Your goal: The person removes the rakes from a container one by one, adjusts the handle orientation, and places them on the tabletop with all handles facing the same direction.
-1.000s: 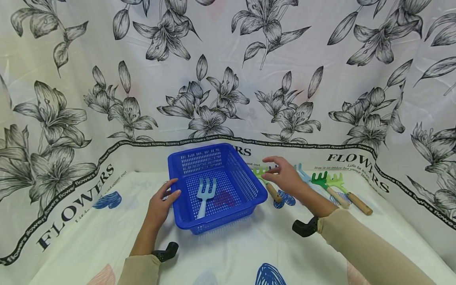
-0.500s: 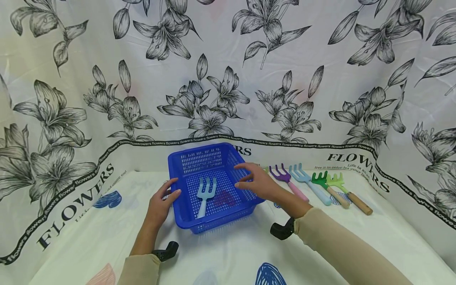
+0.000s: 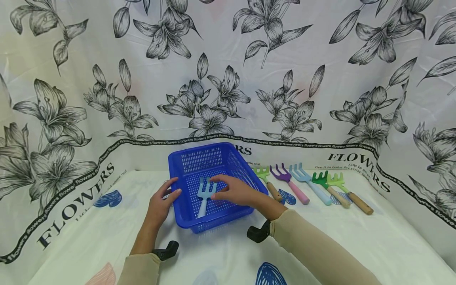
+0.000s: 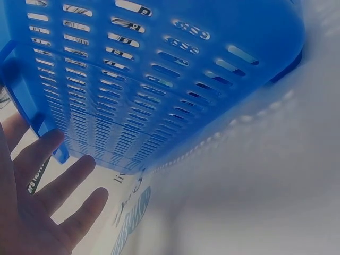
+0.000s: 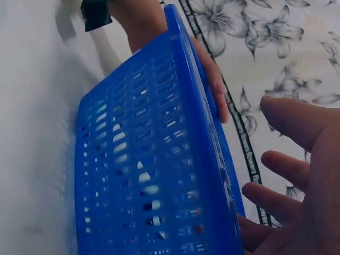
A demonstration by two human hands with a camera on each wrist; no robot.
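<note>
In the head view a light-blue hand fork [image 3: 205, 196] lies inside a blue plastic basket [image 3: 221, 218], tines toward the back. My left hand [image 3: 158, 206] holds the basket's left rim. In the left wrist view, the fingers of that left hand [image 4: 45, 196] spread below the rim, and the thumb is hidden. My right hand [image 3: 236, 191] is over the basket, just right of the fork, thumb and fingers apart around a gap. Nothing shows between the fingers of the right hand [image 5: 297, 175] in the right wrist view, where the basket wall [image 5: 143, 159] hides the fork.
Right of the basket lie several more hand forks: a light-green one [image 3: 270, 188], a purple one with a pink handle [image 3: 290, 184], a light-blue one [image 3: 310, 184], a dark-green one [image 3: 331, 190] and another light-green one [image 3: 349, 194]. A floral curtain [image 3: 213, 79] hangs behind.
My right hand has moved left from above the forks on the table, over the basket's right rim, to the fork inside. My left hand and the basket have stayed in place.
</note>
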